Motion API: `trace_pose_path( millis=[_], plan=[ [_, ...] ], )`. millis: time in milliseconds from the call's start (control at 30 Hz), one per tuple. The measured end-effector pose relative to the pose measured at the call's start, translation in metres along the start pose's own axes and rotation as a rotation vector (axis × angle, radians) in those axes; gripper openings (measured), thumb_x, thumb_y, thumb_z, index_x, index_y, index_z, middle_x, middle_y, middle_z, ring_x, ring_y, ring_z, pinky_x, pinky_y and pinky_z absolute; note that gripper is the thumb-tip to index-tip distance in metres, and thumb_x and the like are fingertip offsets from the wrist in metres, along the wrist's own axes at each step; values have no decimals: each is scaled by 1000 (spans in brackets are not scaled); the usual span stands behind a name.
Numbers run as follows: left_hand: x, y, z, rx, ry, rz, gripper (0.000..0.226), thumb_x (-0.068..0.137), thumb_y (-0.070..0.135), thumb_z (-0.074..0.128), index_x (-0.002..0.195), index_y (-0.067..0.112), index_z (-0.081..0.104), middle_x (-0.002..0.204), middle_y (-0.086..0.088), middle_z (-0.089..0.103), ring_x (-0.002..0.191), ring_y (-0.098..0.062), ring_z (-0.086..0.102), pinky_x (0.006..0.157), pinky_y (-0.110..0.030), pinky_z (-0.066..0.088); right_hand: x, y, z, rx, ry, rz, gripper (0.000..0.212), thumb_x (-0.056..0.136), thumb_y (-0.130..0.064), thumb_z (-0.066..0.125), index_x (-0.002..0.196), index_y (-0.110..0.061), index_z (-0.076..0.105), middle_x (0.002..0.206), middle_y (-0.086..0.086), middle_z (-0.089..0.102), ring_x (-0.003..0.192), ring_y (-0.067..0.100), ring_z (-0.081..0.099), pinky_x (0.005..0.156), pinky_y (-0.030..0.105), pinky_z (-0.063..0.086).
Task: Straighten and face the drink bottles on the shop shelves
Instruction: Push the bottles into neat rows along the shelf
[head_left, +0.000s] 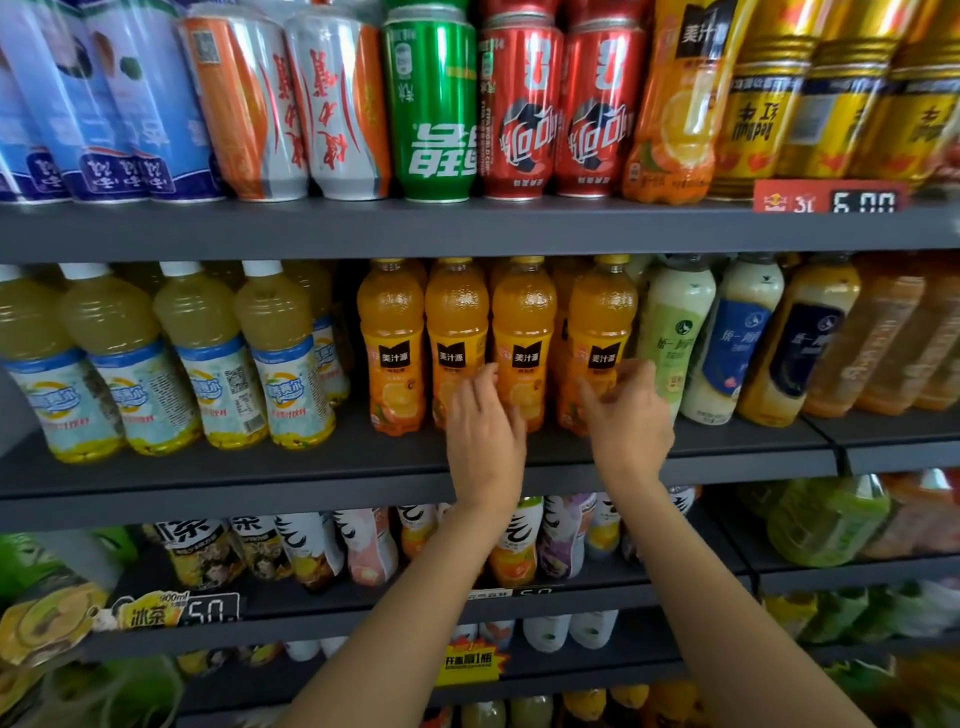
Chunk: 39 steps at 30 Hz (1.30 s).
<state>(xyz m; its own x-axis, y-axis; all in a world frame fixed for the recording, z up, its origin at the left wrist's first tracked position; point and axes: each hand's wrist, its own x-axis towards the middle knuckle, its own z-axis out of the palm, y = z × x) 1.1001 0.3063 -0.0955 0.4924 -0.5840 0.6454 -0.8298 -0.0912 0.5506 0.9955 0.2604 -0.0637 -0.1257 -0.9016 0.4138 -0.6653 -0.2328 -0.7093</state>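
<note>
Four orange juice bottles stand in a front row on the middle shelf (311, 467), labels facing out. My left hand (485, 431) reaches up with fairly straight fingers that touch the fronts of the second orange bottle (456, 322) and the third orange bottle (523, 322). My right hand (628, 415) has its fingers curled on the lower front of the fourth orange bottle (602, 317), thumb up at its right side. The first orange bottle (390, 332) stands untouched on the left. Both hands are slightly blurred.
Yellow drink bottles with white caps (202, 353) lean at the left of the same shelf, milk tea bottles (675, 322) at the right. Cans (431, 104) fill the shelf above. Tea bottles (519, 540) stand below my forearms. A price tag (831, 197) hangs at the upper right.
</note>
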Motion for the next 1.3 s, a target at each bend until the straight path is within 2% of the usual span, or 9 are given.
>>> trace_pose_path(
  millis=[67,167,500,600,700,800,900,1067,1300],
  plan=[
    [-1,12,8,0,-119,-74,64,87,25,63,139,5,33,136,-15,43,128,-27,40,104,-37,38,8,11,0,-67,-82,60,49,84,-43,65,112,-6,50,102,13,64,99,32,59,74,40,45],
    [1,20,17,65,-166,-158,74,89,31,59,145,4,19,143,-16,31,133,-28,31,105,-34,34,11,11,5,-74,-203,66,49,81,-43,68,105,-3,56,101,14,62,97,32,59,73,39,46],
    [4,16,22,62,-127,-180,66,85,11,64,141,3,29,138,-18,37,130,-31,35,103,-37,38,8,10,10,-91,-220,31,54,81,-50,66,106,-4,54,103,15,63,99,35,59,78,42,47],
    [1,18,19,20,-75,-194,63,84,9,64,139,5,32,138,-16,36,130,-29,34,103,-36,36,15,21,-7,-13,-78,7,53,85,-51,60,113,-7,55,95,12,66,93,31,61,74,40,49],
    [-5,26,20,-56,41,-103,51,82,6,65,129,5,45,129,-16,45,121,-29,44,99,-39,43,31,37,-28,106,72,83,44,91,-39,56,121,-7,50,96,11,68,95,30,61,74,36,42],
    [-16,47,31,-86,-61,21,47,86,9,60,130,6,44,125,-12,49,119,-25,47,98,-37,46,47,56,-30,56,-110,137,47,86,-40,63,118,-7,53,105,13,64,101,31,58,73,34,38],
    [-18,65,49,-60,-117,-131,61,91,21,57,142,5,27,140,-15,36,132,-27,34,105,-34,35,59,65,-28,70,-258,116,52,79,-41,70,112,-4,56,107,14,63,101,31,58,77,38,46],
    [-14,82,68,34,-44,-279,65,87,19,63,140,3,28,138,-18,35,130,-32,33,105,-39,33,68,71,-34,-50,-279,20,57,77,-47,71,108,-2,55,104,16,64,99,32,59,69,33,41],
    [-12,86,79,46,0,-265,63,87,14,62,139,-1,30,137,-21,36,129,-34,32,106,-39,29,68,70,-32,-84,-336,-72,65,76,-52,68,111,-2,47,112,16,61,105,33,58,78,40,46]
  ],
)
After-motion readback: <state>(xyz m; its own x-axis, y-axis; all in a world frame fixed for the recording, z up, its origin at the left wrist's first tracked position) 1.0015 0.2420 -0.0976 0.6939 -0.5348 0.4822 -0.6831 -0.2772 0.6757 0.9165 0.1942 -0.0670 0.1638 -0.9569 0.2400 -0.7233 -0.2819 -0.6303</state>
